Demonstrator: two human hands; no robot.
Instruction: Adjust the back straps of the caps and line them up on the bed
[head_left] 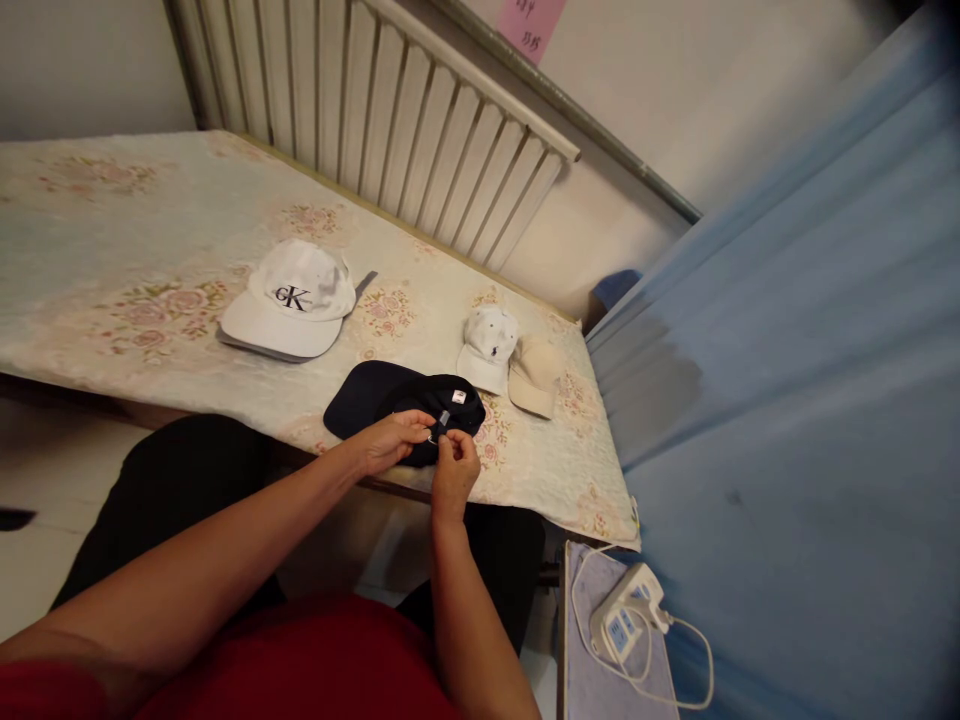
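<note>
I judge the step in hand to be adjusting the rear strap of the navy cap, which lies at the near edge of the floral-covered table: my left hand and right hand both have their fingers pinched together on the strap buckle. Next move calls for a steady pull through the buckle. Three pale caps lie farther back; radiator behind, blue curtain at right.

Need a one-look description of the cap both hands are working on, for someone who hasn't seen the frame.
Start at the table with the floral cloth below the white radiator. At its near edge lies the dark navy cap, with the left hand and right hand pinching its back strap. It is the only dark cap: the white logo cap, small white cap and beige cap are all pale and untouched.
</note>
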